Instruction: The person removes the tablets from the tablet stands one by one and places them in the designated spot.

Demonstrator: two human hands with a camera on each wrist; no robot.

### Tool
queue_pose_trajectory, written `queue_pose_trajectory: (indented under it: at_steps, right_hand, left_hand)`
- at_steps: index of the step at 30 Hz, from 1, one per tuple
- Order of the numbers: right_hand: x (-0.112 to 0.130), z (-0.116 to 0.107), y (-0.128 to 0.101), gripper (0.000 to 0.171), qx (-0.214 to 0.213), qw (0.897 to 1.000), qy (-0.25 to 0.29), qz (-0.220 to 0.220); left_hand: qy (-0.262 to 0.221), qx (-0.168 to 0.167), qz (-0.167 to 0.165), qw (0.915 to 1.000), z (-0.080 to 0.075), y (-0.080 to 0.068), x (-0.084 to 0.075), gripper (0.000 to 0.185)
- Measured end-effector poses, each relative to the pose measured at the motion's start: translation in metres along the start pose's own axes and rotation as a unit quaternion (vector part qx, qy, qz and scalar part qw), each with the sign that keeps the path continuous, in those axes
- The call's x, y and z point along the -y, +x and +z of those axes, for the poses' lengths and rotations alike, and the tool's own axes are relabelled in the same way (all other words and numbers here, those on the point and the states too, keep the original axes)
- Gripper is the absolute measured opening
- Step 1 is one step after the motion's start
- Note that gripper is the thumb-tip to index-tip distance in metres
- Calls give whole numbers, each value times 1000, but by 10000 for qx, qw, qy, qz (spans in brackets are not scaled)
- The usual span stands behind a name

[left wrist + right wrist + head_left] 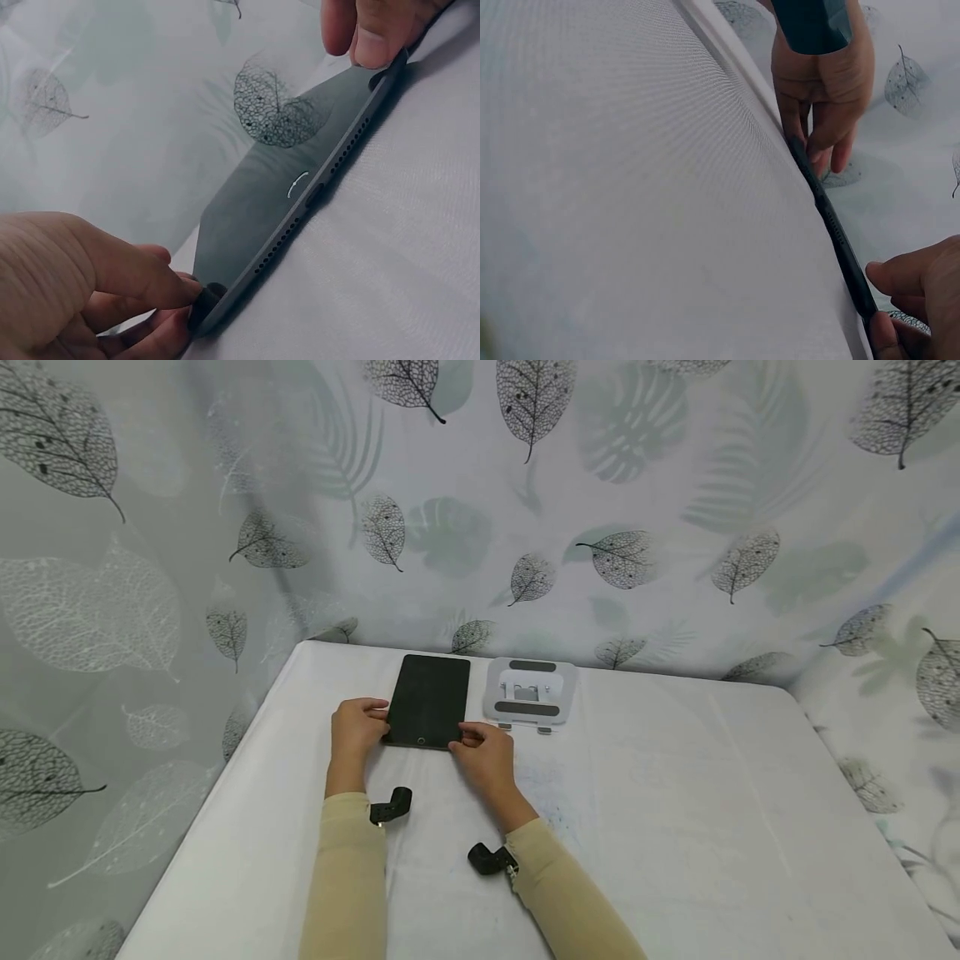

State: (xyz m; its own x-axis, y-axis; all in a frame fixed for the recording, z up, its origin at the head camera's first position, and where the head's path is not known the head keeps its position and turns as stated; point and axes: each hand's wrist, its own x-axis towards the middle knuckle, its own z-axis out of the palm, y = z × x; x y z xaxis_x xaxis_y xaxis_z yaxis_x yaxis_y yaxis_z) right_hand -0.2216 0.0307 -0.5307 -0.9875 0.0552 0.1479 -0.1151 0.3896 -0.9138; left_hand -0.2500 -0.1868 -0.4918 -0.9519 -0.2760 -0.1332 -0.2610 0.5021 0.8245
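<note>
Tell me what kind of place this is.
Probably a staged recording booth, not a lived-in room: a table under a white cloth, leaf-print curtains around it, and just a tablet and stand on it.

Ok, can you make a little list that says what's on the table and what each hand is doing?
Main thing: dark tablet, screen up, on the white table
Left hand: pinches the tablet's near left corner
Right hand: pinches the tablet's near right corner
Tablet's near edge: looks lifted slightly off the cloth in the left wrist view
Beside it: grey stand, just right of the tablet, untouched
Background: leaf-patterned curtain
</note>
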Motion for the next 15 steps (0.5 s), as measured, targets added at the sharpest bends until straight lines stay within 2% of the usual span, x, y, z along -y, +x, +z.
queue_pose_trajectory:
  at_steps: [9, 15]
  right_hand:
    - [-1, 0, 0, 29, -24, 9999, -8, -112]
    - [-2, -1, 1, 28, -12, 9998, 185, -9]
  left_hand:
    - [-13, 105, 2, 9999, -4, 0, 2, 41]
    - [46, 88, 373, 9993, -4, 0, 0, 44]
